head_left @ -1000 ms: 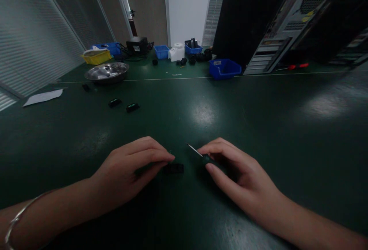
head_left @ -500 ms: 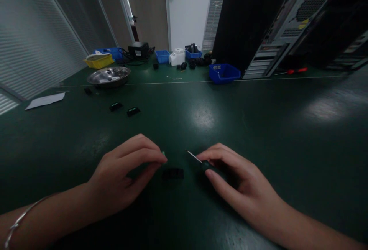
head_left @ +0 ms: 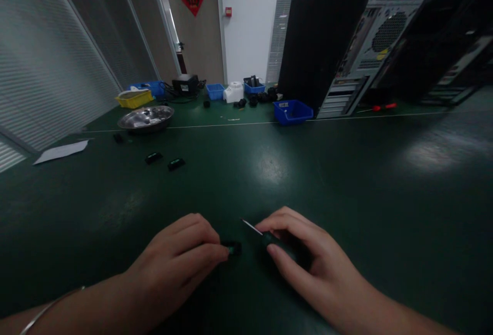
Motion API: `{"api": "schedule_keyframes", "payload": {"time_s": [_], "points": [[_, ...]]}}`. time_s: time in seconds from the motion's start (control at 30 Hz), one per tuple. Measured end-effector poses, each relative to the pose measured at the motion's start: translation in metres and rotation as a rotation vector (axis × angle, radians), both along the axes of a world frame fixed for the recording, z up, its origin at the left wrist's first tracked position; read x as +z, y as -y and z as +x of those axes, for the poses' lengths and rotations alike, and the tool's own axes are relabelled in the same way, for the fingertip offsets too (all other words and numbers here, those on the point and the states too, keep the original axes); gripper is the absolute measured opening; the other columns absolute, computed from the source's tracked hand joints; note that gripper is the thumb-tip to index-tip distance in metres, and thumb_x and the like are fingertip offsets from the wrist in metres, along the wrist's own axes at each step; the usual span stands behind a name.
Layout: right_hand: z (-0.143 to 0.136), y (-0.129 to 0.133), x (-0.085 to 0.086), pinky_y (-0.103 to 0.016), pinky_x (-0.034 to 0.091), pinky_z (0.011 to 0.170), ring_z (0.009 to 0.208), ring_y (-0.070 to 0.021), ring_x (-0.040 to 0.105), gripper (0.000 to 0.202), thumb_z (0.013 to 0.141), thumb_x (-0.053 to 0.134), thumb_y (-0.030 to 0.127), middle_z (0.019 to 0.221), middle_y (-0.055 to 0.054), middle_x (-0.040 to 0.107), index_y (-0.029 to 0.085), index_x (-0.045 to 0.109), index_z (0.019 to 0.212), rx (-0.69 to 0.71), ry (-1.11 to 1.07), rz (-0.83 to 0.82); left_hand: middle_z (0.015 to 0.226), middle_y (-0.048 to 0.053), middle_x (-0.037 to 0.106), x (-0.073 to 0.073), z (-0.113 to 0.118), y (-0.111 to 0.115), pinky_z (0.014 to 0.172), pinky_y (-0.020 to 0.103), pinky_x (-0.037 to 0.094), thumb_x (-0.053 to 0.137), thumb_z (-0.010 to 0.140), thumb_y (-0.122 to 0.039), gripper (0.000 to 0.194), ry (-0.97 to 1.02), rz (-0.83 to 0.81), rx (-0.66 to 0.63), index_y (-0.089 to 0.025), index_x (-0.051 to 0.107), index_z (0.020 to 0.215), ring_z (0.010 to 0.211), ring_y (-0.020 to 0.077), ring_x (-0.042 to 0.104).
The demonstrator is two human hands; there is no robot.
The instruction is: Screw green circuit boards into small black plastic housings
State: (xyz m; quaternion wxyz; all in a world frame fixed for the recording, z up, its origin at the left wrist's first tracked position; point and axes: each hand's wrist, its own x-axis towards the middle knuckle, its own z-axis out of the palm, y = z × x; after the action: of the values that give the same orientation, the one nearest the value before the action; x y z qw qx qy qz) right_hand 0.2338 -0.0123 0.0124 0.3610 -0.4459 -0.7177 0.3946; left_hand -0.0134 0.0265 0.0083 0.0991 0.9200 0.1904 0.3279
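My left hand [head_left: 181, 258] is closed in a pinch on a small green piece [head_left: 231, 249], perhaps a circuit board, mostly hidden by the fingertips. That piece is at a small black housing [head_left: 239, 246] lying on the green table; whether it is fully seated inside, I cannot tell. A screwdriver [head_left: 269, 238] with a dark handle and a thin metal shaft lies in my right hand [head_left: 308, 258], which is closed around the handle. Its tip points up and left, just right of the housing and apart from it.
Two black parts with green tops, one [head_left: 153, 157] beside another [head_left: 176, 164], lie ahead on the left. Farther back are a metal bowl [head_left: 146, 119], a yellow tray [head_left: 134, 99], a blue bin [head_left: 292, 112] and a black computer case [head_left: 311, 42]. White paper [head_left: 61, 151] lies at far left.
My left hand has lowered the green piece from above the black housing down to it. My right hand still holds the screwdriver in much the same place. The camera view has tilted up.
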Motion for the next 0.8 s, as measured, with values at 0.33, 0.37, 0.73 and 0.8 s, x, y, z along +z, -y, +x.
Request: {"api": "schedule_keyframes", "payload": {"time_s": [0.33, 0.37, 0.73, 0.8], "points": [[0.001, 0.000, 0.000, -0.030, 0.050, 0.078, 0.090, -0.0178, 0.062, 0.020, 0.092, 0.054, 0.013, 0.098, -0.003, 0.065, 0.023, 0.064, 0.106, 0.003, -0.007, 0.017, 0.091, 0.009, 0.069, 0.015, -0.004, 0.005, 0.079, 0.025, 0.055, 0.031, 0.106, -0.012, 0.035, -0.172, 0.149, -0.027, -0.010, 0.066, 0.108, 0.085, 0.0168, 0.064], [0.000, 0.000, 0.000, -0.030, 0.051, 0.078, 0.090, -0.0180, 0.063, 0.020, 0.091, 0.054, 0.013, 0.098, -0.003, 0.065, 0.023, 0.065, 0.106, 0.000, -0.005, 0.018, 0.090, 0.009, 0.070, 0.017, -0.003, 0.006, 0.079, 0.026, 0.055, 0.030, 0.106, -0.012, 0.037, -0.170, 0.175, -0.026, -0.010, 0.067, 0.107, 0.084, 0.0170, 0.064], [0.001, -0.002, -0.002, -0.031, 0.053, 0.076, 0.087, -0.0190, 0.064, 0.019, 0.089, 0.054, 0.015, 0.096, -0.005, 0.066, 0.022, 0.065, 0.104, 0.009, 0.047, 0.064, 0.081, 0.006, 0.072, 0.025, 0.004, 0.007, 0.075, 0.025, 0.054, 0.027, 0.106, -0.012, 0.041, -0.126, 0.320, 0.045, -0.012, 0.067, 0.098, 0.074, 0.0162, 0.065], [0.000, -0.003, -0.001, -0.030, 0.054, 0.074, 0.085, -0.0189, 0.065, 0.019, 0.089, 0.054, 0.016, 0.095, -0.005, 0.066, 0.022, 0.065, 0.103, 0.013, 0.053, 0.070, 0.080, 0.006, 0.071, 0.020, 0.001, 0.006, 0.074, 0.026, 0.054, 0.030, 0.106, -0.012, 0.038, -0.117, 0.301, 0.043, -0.012, 0.068, 0.098, 0.074, 0.0167, 0.064]]}}
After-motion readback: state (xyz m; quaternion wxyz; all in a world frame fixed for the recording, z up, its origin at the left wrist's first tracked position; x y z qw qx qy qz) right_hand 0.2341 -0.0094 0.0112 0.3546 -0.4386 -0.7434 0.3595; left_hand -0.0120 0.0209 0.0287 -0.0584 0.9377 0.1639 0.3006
